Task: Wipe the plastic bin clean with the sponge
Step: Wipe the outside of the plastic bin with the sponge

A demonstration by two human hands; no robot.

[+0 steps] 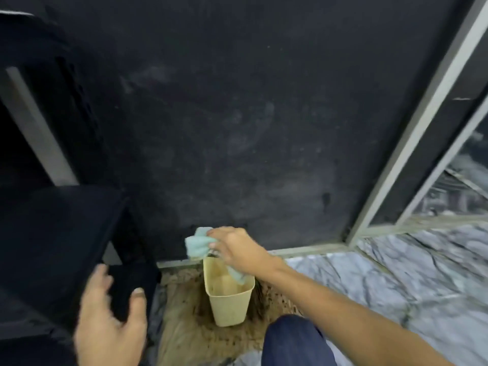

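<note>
A small beige plastic bin (229,302) stands upright on a dirty brown patch of floor, close to a dark wall. My right hand (235,247) is at the bin's far rim, shut on a pale green sponge (197,244); one part of it sticks out to the left of my fingers and another hangs down inside the bin under my palm. My left hand (111,320) hovers low at the left with fingers spread, holding nothing, in front of a black piece of furniture.
The black furniture (52,247) fills the left side. A dark wall (237,114) rises behind the bin. A metal-framed glass panel (435,128) stands at the right, above grey marbled floor (396,281). My knee in dark blue trousers (293,342) is just in front of the bin.
</note>
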